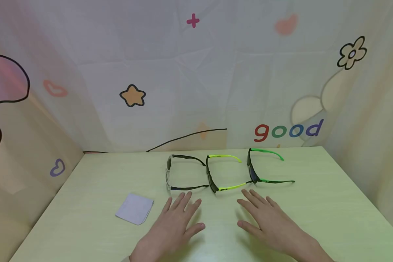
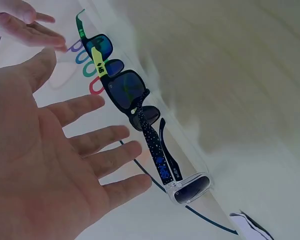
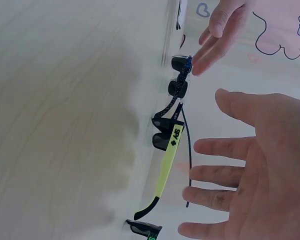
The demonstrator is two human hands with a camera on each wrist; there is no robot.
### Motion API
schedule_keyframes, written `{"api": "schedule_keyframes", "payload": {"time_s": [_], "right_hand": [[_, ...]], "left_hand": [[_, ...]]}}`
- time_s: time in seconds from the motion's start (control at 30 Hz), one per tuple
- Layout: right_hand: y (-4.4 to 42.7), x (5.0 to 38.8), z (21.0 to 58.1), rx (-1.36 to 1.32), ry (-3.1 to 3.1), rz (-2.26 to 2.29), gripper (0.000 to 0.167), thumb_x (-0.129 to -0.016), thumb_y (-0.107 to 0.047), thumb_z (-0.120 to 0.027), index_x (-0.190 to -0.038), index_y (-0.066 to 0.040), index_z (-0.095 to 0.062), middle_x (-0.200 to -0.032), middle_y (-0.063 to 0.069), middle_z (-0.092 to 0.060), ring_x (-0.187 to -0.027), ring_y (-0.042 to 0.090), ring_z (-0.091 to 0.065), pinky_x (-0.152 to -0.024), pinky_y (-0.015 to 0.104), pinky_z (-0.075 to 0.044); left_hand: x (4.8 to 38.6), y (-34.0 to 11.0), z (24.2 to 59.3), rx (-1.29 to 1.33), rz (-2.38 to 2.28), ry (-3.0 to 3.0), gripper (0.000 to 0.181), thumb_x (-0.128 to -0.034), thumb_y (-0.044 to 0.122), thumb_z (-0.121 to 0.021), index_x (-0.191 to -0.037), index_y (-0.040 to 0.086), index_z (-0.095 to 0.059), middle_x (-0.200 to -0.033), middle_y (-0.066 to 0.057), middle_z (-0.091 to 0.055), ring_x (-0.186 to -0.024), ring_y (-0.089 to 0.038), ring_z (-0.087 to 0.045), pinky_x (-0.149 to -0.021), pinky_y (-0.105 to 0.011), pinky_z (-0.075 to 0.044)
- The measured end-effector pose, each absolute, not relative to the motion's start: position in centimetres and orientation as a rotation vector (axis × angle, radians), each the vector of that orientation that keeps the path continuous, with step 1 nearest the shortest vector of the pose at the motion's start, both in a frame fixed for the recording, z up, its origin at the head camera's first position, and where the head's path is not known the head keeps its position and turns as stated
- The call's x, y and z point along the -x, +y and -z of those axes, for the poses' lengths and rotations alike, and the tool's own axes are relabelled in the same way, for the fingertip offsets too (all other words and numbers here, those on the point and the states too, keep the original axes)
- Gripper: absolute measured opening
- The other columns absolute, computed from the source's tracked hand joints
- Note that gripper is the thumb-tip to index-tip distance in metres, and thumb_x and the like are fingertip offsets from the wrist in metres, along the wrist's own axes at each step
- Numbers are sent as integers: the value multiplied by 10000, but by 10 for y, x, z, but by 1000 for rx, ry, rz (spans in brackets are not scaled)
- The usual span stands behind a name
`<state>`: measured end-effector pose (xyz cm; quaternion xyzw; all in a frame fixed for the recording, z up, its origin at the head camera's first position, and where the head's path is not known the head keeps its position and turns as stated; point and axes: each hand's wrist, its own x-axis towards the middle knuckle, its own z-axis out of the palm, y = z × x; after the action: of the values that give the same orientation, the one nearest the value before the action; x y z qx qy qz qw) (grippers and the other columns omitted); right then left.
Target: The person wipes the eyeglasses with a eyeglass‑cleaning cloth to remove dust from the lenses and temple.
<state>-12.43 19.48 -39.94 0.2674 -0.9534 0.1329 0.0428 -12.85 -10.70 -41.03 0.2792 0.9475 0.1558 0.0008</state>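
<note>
Three pairs of sunglasses stand in a row on the table, their arms unfolded toward the right. The left pair point(image 1: 187, 189) has a clear frame with dark speckled arms. In the middle is a black pair with yellow arms point(image 1: 230, 187), and at the right a black pair with green arms point(image 1: 254, 175). My left hand point(image 1: 173, 227), fingers spread, is just in front of the clear-framed pair and holds nothing. Palm down and also holding nothing, my right hand point(image 1: 273, 225) is in front of the yellow-armed and green-armed pairs. Both wrist views show bare palms.
A folded light-purple cloth point(image 1: 135, 209) lies on the table left of my left hand. The pale table point(image 1: 85, 203) ends at a printed curtain point(image 1: 170, 72) behind the sunglasses, with more curtain along both sides.
</note>
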Motion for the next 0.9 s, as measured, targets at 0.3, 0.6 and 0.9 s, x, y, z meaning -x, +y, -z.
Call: {"api": "schedule_keyframes", "payload": {"time_s": [0.3,0.6,0.9], "right_hand": [[198,129,401,-865,-2889,-421,461,-1002,-373,-676,-1332,-52,-656,-1383,150,-609,-1257,364,-581,-964,557,-520],[199,131,398,-815,-2895,-400,396,-984,-342,-705,-1281,-81,-680,-1277,84,-663,-1190,299,-624,-961,486,-541],[204,131,395,-758,-2910,-386,366,-975,-334,-717,-1259,-105,-688,-1237,54,-672,-1165,270,-633,-932,467,-555]], "left_hand": [[138,-116,411,-976,-469,3078,399,-1028,340,-638,-1313,62,-661,-1278,-84,-653,-1206,-269,-605,-1072,-510,-446],[143,-127,409,-1005,-481,3103,322,-1002,272,-681,-1221,36,-700,-1132,-56,-673,-927,-251,-683,-827,-423,-569],[152,-147,406,-791,-596,3060,290,-997,267,-694,-1187,48,-696,-1086,-56,-684,-932,-246,-681,-811,-438,-569]]}}
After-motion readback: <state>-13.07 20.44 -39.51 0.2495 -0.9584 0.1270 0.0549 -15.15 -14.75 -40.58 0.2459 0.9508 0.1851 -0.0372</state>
